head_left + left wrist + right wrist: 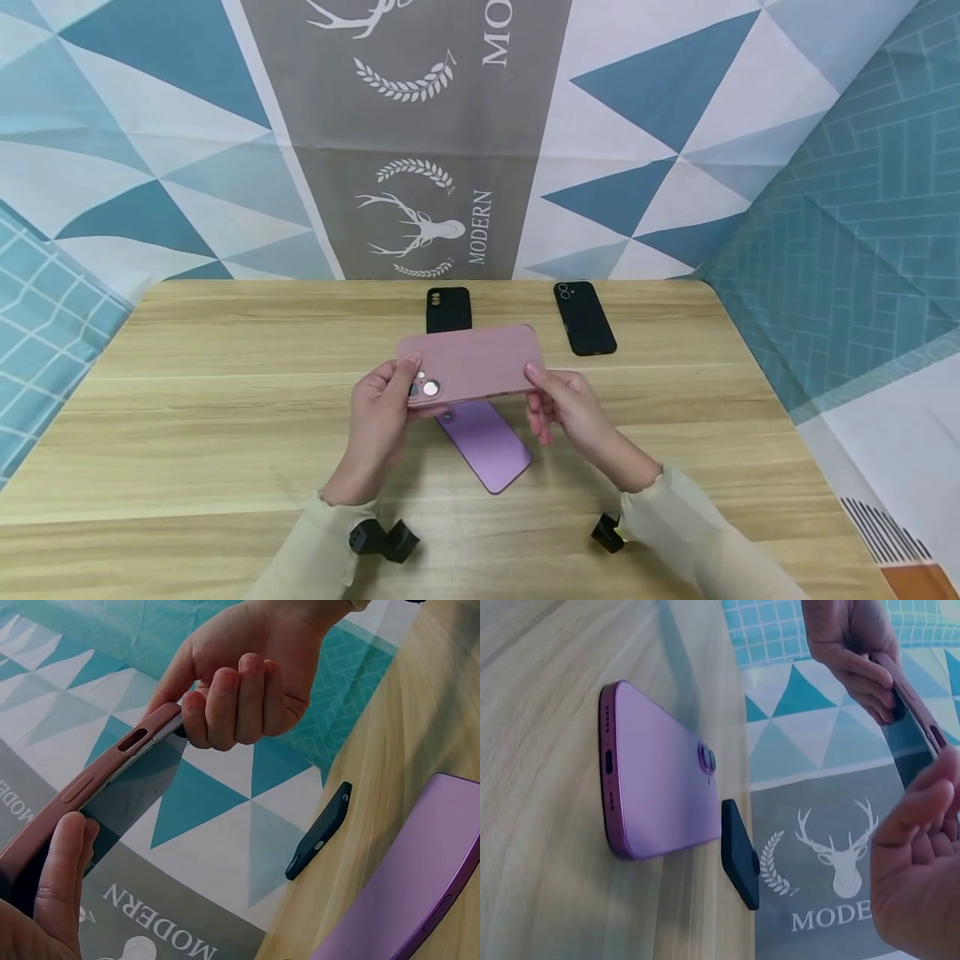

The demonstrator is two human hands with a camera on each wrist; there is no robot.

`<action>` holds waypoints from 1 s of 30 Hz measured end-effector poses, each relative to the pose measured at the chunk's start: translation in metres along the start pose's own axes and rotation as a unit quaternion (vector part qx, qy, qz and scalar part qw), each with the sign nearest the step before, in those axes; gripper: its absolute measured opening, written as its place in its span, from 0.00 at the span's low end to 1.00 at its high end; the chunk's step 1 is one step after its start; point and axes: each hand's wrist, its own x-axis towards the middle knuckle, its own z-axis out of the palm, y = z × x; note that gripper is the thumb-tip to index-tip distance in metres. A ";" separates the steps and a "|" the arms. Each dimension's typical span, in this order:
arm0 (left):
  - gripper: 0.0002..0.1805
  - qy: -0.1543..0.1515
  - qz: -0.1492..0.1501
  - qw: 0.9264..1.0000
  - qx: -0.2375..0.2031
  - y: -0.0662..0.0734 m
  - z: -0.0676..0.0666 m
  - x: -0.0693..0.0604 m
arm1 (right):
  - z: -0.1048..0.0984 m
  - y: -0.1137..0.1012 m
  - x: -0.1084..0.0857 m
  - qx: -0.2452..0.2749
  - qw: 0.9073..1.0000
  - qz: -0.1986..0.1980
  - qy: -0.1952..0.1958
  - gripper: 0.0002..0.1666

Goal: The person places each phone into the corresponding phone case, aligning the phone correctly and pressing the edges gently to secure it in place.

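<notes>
A phone in a pink case [476, 358] is held sideways above the table, its back and camera lenses facing up in the head view. My left hand [378, 417] grips the camera end, thumb on the back. At the opposite end my right hand [573, 408] pinches a corner between thumb and forefinger, the other fingers curled. In the left wrist view the phone's dark screen [139, 799] faces down, and a sliver of its edge shows along the case rim near the right hand. Below lies a purple phone [487, 446], back up, its camera end partly hidden.
A black phone or phone case [448, 310] lies behind the pink one, partly covered by it. Another black one [587, 321] lies at the back right. The wooden table [225, 417] ends at a patterned cloth backdrop [637, 125].
</notes>
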 end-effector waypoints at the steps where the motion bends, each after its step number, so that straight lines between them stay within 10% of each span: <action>1: 0.18 0.000 0.000 1.000 0.000 0.000 0.000 0.000 | 0.002 0.000 0.000 -0.004 1.000 -0.003 0.008 0.26; 30: 0.15 0.007 0.010 1.000 0.008 0.011 -0.006 0.003 | 0.022 0.010 0.001 0.029 0.989 -0.081 0.119 0.31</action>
